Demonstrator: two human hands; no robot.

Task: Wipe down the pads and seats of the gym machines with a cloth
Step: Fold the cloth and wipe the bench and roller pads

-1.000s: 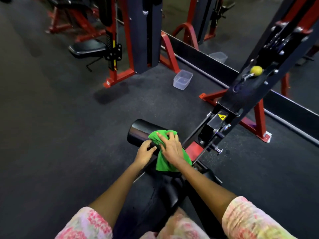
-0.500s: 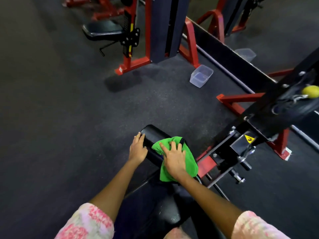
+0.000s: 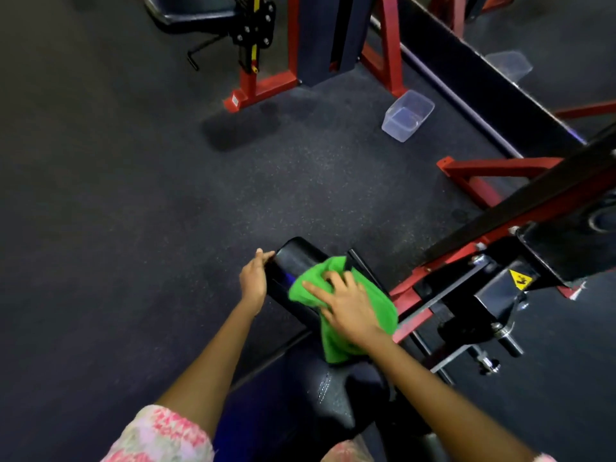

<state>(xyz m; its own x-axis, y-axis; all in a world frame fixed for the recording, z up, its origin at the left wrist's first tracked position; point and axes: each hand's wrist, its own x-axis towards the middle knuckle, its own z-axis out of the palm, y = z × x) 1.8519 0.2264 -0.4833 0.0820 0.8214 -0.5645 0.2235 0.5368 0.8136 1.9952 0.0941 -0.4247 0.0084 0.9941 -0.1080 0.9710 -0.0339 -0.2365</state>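
The floor (image 3: 100, 195) is dark speckled rubber and fills the left of the view. At the bottom left, a pink patterned sleeve (image 3: 163, 435) covers the person's left upper arm.

The left hand (image 3: 254, 280) rests against the left end of the black roller pad (image 3: 296, 258). Its fingers lie fairly straight along the end face, with the fingertips touching the pad's upper edge. It grips nothing.

The roller pad lies roughly level in front of the person, with its left end bare and its right part covered by the green cloth (image 3: 363, 315). The cloth is draped over the pad and hangs down toward the black seat (image 3: 333, 405) below it.

The right hand (image 3: 346, 306) presses flat on top of the cloth. Its fingers are spread and nearly straight, pointing up and left, and bunch the fabric slightly under the fingertips.

At the top centre, a second machine stands on a red frame (image 3: 263, 88), with a black seat pad (image 3: 196, 10) partly cut off by the top edge. A clear plastic tub (image 3: 407, 116) sits on the floor just beside that frame's right leg, well apart from the roller pad.

To the right, a red and black machine arm (image 3: 520, 208) runs diagonally upward. A yellow warning sticker (image 3: 519, 279) is fixed on the metal bracket near its lower end.
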